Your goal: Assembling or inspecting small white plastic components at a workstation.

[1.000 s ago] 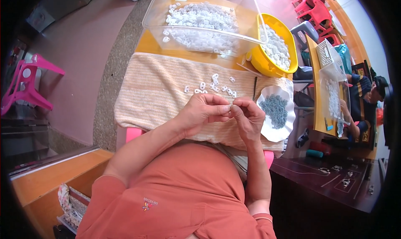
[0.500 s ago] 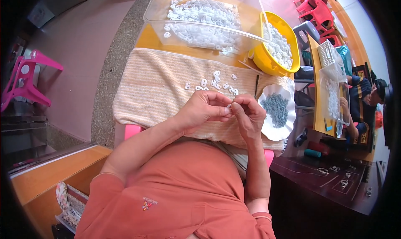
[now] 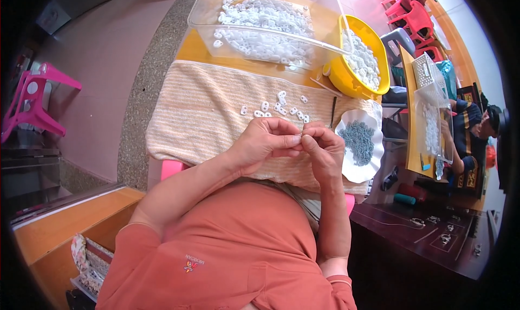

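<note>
While the left hand (image 3: 265, 146) and right hand (image 3: 323, 150) pinch together at frame centre over something too small to identify, it could slip onto the towel (image 3: 200, 115) among loose white pieces (image 3: 279, 108).

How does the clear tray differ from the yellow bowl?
The clear tray is rectangular and see-through; the yellow bowl is round and opaque. The tray is larger and sits left of the bowl. Both hold small white plastic pieces and stand beyond the striped cloth.
</note>
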A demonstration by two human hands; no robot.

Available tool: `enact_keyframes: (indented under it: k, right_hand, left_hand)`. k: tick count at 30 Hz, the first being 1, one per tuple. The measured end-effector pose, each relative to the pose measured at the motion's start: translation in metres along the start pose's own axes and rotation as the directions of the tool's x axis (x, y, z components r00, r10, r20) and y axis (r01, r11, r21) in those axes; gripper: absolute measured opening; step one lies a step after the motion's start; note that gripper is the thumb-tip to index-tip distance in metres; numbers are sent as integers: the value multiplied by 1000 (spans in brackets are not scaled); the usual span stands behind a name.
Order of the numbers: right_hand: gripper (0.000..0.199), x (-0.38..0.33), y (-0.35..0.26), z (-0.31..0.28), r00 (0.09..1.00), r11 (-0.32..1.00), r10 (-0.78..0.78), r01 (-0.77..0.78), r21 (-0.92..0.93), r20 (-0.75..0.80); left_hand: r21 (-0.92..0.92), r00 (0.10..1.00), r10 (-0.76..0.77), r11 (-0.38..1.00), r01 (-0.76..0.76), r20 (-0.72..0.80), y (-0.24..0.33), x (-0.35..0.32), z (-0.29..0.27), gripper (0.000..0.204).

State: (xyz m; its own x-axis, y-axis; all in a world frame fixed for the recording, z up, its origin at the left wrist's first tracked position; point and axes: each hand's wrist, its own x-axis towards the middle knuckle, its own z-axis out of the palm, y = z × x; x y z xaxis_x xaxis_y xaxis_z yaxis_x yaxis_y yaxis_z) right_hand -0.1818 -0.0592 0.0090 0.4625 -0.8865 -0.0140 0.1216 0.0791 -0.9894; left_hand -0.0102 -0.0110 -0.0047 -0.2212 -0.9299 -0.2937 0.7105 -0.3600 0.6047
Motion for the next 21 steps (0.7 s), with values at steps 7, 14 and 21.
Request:
enact_keyframes:
  k: [7,14,21]
  right_hand:
    - [6,0,0,-4,997,993,-41,48,-105,69]
    - [6,-2,-2,-2,997,999,-9,11,-33,74]
    - [7,-2,0,-2,998,998,56,-56,-6,29]
  left_hand:
    - [-1,999,35,999,-35,-11,-1,-3,3,13]
    - [-4,999,48,999,-49,-19,0,-3,2,14]
    - [-35,998,39,999,-41,-46,2,-2,2,13]
